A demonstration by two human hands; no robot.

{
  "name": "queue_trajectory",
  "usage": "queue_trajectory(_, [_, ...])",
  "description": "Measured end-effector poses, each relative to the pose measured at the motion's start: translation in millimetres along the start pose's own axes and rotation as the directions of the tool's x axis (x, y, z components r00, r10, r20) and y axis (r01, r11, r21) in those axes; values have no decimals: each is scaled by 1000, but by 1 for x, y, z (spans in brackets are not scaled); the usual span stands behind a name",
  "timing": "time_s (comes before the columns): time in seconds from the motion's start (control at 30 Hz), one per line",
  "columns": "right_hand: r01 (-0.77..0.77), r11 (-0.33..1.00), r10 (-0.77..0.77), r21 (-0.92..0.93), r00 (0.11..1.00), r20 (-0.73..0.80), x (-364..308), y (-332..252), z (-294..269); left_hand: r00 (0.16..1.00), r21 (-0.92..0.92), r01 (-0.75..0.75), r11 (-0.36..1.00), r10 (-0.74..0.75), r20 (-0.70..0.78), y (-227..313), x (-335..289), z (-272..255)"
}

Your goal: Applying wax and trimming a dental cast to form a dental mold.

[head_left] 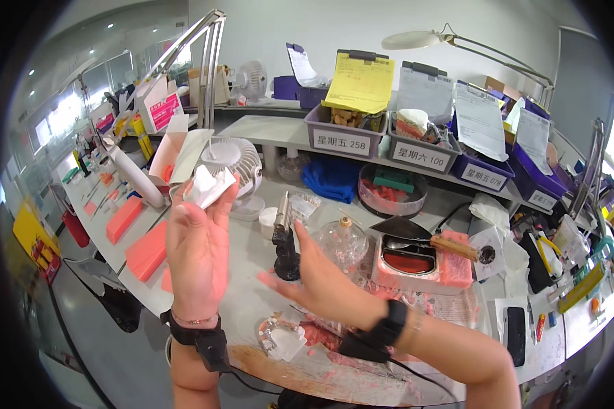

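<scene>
Raised at the left, my left hand (199, 249) grips a white, angular, plaster-like piece (210, 185) between thumb and fingers; its exact kind is unclear. My right hand (334, 279) holds nothing, with thumb and fingers apart. Just beyond its fingers a small black hand torch (286, 253) with a metal nozzle stands upright; whether they touch, I cannot tell. Below my right hand, near the table's front edge, lies a white plaster dental model (281, 339) with a row of teeth. A round glass burner (342, 242) is behind my right hand.
A pink-smeared wax heater (409, 262) bears a wooden-handled trowel (454, 247). Pink wax sheets (147, 251) lie at left, near a white fan (232, 163). A clear bowl (392, 198) holds pink scraps. Labelled bins (348, 140) line the shelf; a black phone (515, 336) lies right.
</scene>
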State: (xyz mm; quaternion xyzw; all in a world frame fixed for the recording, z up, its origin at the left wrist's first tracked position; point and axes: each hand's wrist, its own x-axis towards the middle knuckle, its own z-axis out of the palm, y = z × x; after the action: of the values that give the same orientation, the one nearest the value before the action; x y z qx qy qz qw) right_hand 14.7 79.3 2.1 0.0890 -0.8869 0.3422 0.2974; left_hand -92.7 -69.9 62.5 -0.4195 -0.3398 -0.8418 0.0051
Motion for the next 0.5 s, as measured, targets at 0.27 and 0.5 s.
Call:
queue_trajectory(0.27, [-246, 659, 341, 711, 940, 9, 12, -7, -32, 991, 738, -92, 669, -8, 131, -2, -13, -26])
queue_trajectory(0.5, [-479, 21, 644, 878, 678, 355, -11, 9, -97, 952, 893, -293, 341, 18, 305, -14, -23, -23])
